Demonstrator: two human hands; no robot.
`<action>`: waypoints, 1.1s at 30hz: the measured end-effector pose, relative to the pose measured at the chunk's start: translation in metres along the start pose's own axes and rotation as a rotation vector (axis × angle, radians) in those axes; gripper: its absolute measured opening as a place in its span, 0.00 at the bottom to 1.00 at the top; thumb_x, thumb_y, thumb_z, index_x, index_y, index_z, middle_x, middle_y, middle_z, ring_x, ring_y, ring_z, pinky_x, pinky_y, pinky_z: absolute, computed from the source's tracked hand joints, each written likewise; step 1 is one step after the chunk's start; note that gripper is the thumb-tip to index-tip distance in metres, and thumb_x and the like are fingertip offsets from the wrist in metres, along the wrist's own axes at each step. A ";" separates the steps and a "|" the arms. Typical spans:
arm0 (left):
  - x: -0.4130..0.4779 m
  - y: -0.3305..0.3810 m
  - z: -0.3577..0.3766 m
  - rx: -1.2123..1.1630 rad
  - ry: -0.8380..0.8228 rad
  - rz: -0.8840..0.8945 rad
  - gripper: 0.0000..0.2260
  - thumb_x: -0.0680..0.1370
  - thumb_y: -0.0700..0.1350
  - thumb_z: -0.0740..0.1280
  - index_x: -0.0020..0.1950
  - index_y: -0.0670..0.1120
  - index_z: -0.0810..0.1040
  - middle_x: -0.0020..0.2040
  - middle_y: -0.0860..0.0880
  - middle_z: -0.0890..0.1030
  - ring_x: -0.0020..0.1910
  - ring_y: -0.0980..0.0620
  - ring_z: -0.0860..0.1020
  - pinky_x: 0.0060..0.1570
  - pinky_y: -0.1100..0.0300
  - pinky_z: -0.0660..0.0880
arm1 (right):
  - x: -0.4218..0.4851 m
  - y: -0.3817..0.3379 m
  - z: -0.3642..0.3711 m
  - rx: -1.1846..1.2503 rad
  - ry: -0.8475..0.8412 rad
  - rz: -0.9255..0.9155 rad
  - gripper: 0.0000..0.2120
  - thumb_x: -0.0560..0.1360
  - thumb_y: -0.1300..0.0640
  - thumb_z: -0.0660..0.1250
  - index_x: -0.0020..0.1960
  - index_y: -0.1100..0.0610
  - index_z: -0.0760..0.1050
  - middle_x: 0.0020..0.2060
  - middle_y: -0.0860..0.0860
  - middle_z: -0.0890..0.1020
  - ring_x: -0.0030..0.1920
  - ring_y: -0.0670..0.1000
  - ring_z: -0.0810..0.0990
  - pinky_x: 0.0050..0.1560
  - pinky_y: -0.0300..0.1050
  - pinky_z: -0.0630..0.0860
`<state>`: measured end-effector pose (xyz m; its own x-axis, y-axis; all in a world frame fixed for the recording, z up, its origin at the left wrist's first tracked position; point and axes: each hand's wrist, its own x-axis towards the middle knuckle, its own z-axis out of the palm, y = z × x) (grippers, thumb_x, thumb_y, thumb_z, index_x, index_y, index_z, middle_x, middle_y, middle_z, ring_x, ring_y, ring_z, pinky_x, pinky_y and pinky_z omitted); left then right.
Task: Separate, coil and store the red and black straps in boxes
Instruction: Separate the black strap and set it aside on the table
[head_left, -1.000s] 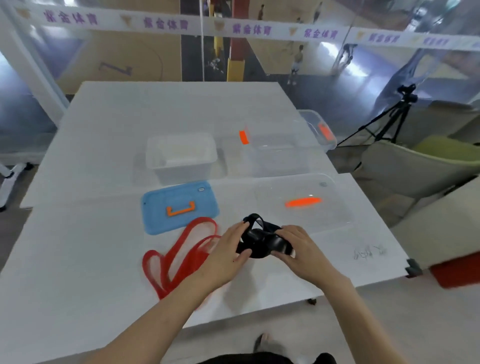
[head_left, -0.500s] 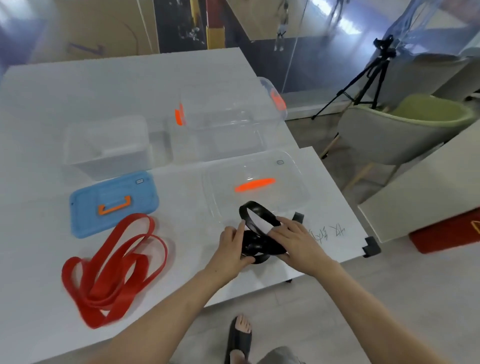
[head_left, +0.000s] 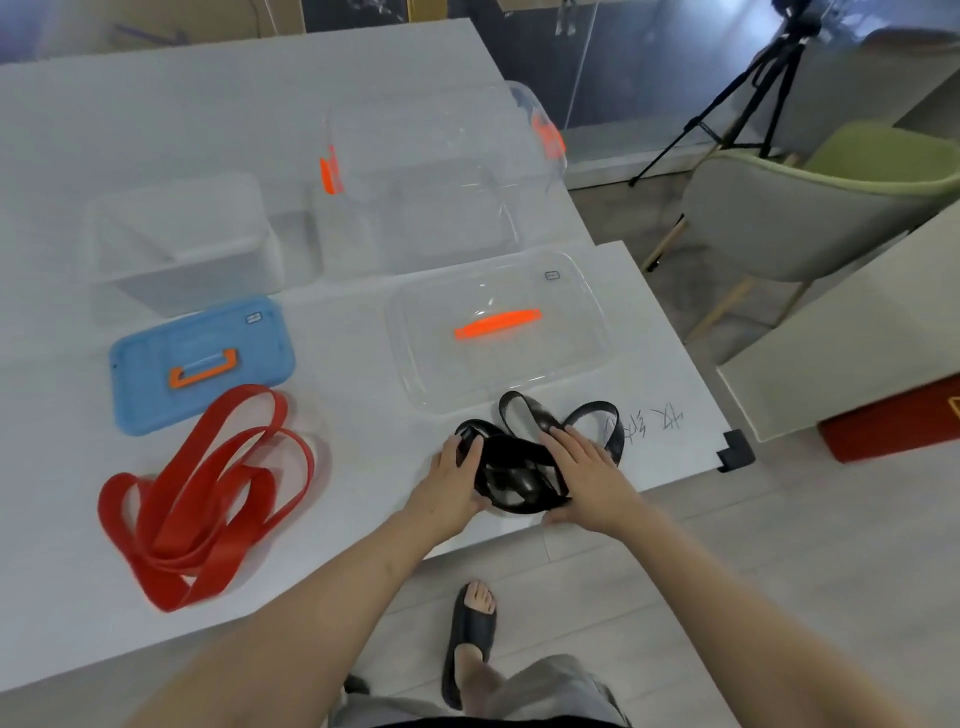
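Note:
The black strap (head_left: 511, 467) lies in loose loops on the white table (head_left: 363, 405), close to the front edge. My left hand (head_left: 452, 483) grips its left side, with the fingers over a loop and the thumb underneath. My right hand (head_left: 587, 467) lies on its right side, the fingers straight and pressing it down. Two loops stick out beyond my right fingers. The red strap (head_left: 208, 493) sits apart in an untidy heap at the left. Further back stand a white box (head_left: 182, 244) and a clear box (head_left: 415, 208), both open and holding no strap.
A blue lid (head_left: 202, 358) with an orange handle lies in front of the white box. A clear lid (head_left: 498, 327) with an orange handle lies just behind the black strap. A chair (head_left: 805, 208) and a tripod (head_left: 727, 104) stand to the right of the table.
The black strap has come down from between my raised hands onto the table, and its loops have sprung wider. My right hand now lies flat on it. The red strap has not moved.

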<state>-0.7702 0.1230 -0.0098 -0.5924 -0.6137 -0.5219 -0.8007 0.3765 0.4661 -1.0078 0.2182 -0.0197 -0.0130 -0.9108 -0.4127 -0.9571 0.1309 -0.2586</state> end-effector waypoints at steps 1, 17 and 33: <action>-0.001 0.000 0.000 0.001 0.004 0.003 0.41 0.82 0.52 0.68 0.86 0.50 0.44 0.84 0.41 0.43 0.83 0.38 0.51 0.77 0.46 0.66 | 0.000 -0.002 -0.001 -0.001 0.006 0.003 0.62 0.67 0.33 0.78 0.86 0.50 0.45 0.86 0.51 0.52 0.86 0.55 0.46 0.84 0.59 0.51; 0.000 0.005 0.001 0.054 0.034 -0.032 0.37 0.84 0.53 0.63 0.86 0.52 0.43 0.85 0.40 0.40 0.84 0.38 0.48 0.77 0.42 0.64 | 0.000 -0.027 -0.012 -0.006 0.111 0.051 0.53 0.69 0.28 0.68 0.85 0.45 0.48 0.86 0.54 0.52 0.86 0.60 0.50 0.82 0.63 0.56; -0.038 -0.026 -0.027 0.015 0.180 -0.058 0.29 0.86 0.54 0.56 0.85 0.52 0.50 0.85 0.45 0.54 0.84 0.43 0.56 0.76 0.45 0.66 | 0.001 -0.067 -0.030 0.031 0.299 -0.011 0.31 0.80 0.37 0.63 0.77 0.52 0.69 0.79 0.56 0.69 0.82 0.61 0.63 0.77 0.62 0.64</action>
<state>-0.7244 0.1171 0.0172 -0.5207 -0.7487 -0.4103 -0.8350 0.3466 0.4273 -0.9520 0.1972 0.0233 -0.0916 -0.9865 -0.1356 -0.9484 0.1279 -0.2901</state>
